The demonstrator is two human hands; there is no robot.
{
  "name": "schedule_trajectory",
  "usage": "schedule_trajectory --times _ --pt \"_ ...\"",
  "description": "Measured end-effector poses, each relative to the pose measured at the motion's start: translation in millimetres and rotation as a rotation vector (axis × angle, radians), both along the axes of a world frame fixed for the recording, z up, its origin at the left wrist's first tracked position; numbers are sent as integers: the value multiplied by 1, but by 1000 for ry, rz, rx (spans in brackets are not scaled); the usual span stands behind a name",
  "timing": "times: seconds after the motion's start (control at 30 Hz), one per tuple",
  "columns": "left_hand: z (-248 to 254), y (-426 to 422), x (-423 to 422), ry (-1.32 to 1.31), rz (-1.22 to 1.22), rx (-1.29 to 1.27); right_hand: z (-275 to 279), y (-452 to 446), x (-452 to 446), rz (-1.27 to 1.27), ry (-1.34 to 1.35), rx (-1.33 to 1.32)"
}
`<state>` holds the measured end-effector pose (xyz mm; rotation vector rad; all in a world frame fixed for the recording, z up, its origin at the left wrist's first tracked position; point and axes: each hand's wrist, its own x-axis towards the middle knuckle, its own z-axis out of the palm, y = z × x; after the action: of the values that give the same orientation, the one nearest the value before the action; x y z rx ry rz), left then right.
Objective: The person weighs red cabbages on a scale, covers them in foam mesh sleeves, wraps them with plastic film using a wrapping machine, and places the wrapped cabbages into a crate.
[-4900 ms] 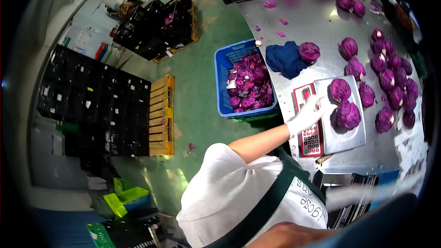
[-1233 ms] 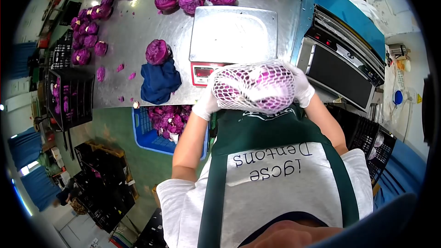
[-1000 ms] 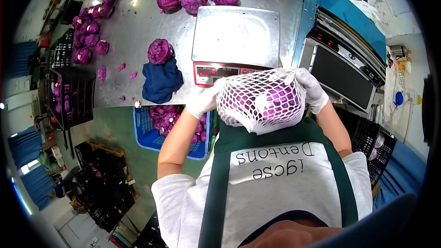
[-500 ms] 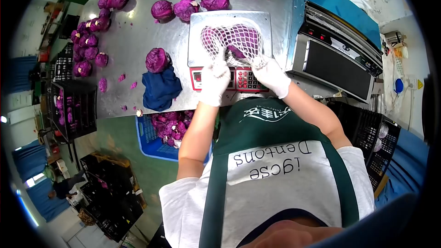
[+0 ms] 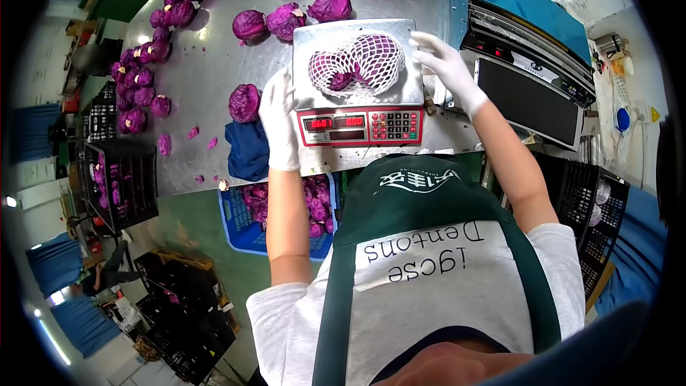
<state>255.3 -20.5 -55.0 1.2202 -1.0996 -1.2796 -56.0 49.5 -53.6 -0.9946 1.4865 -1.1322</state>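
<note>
A netted bundle of purple cabbages (image 5: 380, 56) rests on the scale (image 5: 361, 116), between the gloved left hand (image 5: 279, 118) and right hand (image 5: 450, 71).
The left, fingers extended and empty, is just beside the scale's left edge, partly hiding a blue cloth (image 5: 245, 154) with one loose cabbage (image 5: 245, 104) against it; the right, loosely spread and empty, is near the opposite edge. Three cabbages (image 5: 286, 21) crowd the scale's far left corner, a blue-topped machine (image 5: 525, 57) stands to the right, and the left forearm (image 5: 289, 221) crosses in front of a blue crate (image 5: 244, 239).
</note>
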Motion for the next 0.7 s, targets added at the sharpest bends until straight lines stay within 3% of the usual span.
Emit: schedule_trajectory --times 0.03,0.1,0.13,0.2,0.23,0.27,0.3,0.4,0.43,0.5,0.53,0.57,0.6,0.63,0.7 --pt "-6 -11 -11 -7 -29 -58 -14 -17 -1 -30 -120 92" --pt "-66 -51 -10 -636 -192 -194 -25 -36 -7 247 -294 279" --pt "-86 -56 -3 -700 -225 -299 -75 -44 -27 555 -146 -4" --pt "-110 -66 -5 -787 -322 -560 -35 -23 -3 444 -247 194" --pt "-104 -65 -21 -628 -306 -485 -12 -12 9 375 -299 288" --pt "-97 -64 -37 -465 -281 -416 -7 0 18 387 -250 197" --pt "-80 -56 -59 -124 -188 -121 -16 11 23 326 -329 171" --pt "-62 -61 -103 -160 -265 -191 -21 35 22 56 -462 103" --pt "-29 -54 -128 -277 -352 -237 -15 41 14 -36 -439 62" --pt "-8 -57 -187 -136 -360 -228 7 46 -25 -24 -534 -66" --pt "19 -53 -225 -66 -421 -198 8 47 -46 -136 -357 -209" --pt "9 -72 -262 -29 -444 -270 9 45 -70 -243 -173 -351" --pt "31 -72 -302 7 -525 -294 6 44 -101 -319 41 -303" --pt "57 -67 -343 40 -601 -316 44 52 -127 -377 124 -223" --pt "71 -72 -426 128 -684 -358 49 52 -187 -498 318 -295"
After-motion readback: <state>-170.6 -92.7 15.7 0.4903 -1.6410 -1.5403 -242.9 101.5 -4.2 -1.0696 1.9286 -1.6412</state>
